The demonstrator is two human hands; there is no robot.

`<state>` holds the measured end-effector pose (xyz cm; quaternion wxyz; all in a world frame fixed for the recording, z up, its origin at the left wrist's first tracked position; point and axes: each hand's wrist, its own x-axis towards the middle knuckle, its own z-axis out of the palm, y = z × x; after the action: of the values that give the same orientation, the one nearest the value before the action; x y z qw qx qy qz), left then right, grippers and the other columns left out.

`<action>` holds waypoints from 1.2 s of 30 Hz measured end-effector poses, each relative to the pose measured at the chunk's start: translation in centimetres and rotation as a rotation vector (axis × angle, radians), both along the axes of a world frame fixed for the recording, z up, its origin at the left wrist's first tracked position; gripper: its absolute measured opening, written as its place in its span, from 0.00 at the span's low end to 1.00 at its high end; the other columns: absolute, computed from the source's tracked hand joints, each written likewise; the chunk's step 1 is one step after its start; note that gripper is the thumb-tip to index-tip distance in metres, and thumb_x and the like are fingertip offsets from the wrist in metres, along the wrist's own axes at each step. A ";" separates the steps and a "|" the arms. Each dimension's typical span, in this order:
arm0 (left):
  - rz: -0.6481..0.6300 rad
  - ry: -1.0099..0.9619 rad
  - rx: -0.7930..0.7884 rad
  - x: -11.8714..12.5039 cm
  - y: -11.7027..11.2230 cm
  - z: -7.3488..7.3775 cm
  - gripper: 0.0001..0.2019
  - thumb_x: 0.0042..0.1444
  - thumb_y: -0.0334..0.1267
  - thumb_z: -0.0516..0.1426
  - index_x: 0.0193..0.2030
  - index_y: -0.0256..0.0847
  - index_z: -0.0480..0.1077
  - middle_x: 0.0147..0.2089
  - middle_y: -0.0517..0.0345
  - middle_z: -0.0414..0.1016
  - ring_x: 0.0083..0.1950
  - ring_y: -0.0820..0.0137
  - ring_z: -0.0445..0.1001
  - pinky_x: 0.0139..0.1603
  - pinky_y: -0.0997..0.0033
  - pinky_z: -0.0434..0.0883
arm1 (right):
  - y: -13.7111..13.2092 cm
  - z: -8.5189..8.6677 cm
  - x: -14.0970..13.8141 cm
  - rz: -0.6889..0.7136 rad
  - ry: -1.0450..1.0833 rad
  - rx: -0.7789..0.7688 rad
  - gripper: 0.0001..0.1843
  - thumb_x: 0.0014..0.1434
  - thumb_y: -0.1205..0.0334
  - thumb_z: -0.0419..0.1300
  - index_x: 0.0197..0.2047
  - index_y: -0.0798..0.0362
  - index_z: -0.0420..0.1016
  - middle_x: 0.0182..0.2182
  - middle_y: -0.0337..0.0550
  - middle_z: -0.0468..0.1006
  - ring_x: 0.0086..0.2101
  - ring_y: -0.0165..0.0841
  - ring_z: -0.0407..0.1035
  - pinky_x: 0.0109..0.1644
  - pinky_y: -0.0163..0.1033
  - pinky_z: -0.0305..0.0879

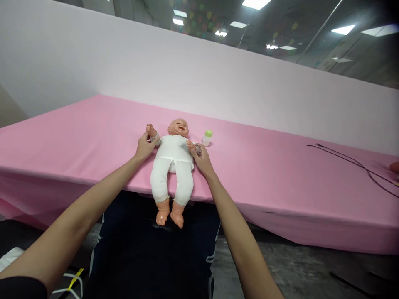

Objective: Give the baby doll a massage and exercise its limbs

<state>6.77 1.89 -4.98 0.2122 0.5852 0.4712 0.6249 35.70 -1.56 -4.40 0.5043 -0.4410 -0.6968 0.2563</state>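
Note:
A baby doll (173, 160) in a white suit lies on its back on the pink table (93, 137), its legs hanging over the front edge. My left hand (145, 145) is closed round the doll's arm on the left side. My right hand (201, 158) is closed round the doll's other arm. A small bottle (206, 138) with a green cap stands just right of the doll's head, a short way beyond my right hand.
A black cable (352, 162) runs across the table at the far right. A pale pink wall (187, 70) rises behind the table. My dark trousers (149, 257) are below the table edge, over a grey floor.

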 end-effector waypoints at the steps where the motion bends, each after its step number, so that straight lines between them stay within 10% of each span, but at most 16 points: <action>1: 0.002 0.000 -0.002 0.0 0.0 0.0 0.12 0.57 0.46 0.62 0.42 0.42 0.71 0.42 0.52 0.80 0.42 0.62 0.77 0.45 0.61 0.74 | 0.0 0.0 0.0 -0.001 -0.002 0.001 0.25 0.66 0.36 0.60 0.54 0.46 0.72 0.52 0.45 0.77 0.50 0.42 0.71 0.56 0.48 0.68; 36: 0.000 -0.011 0.001 0.1 0.0 0.0 0.13 0.58 0.46 0.62 0.43 0.41 0.71 0.44 0.50 0.80 0.45 0.59 0.78 0.45 0.59 0.74 | 0.2 0.0 0.0 -0.004 -0.021 0.034 0.25 0.67 0.36 0.57 0.53 0.48 0.72 0.49 0.46 0.77 0.48 0.42 0.71 0.54 0.48 0.69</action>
<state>6.91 1.86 -4.97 0.2145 0.5820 0.4697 0.6282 35.69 -1.35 -4.45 0.5049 -0.4365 -0.7054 0.2387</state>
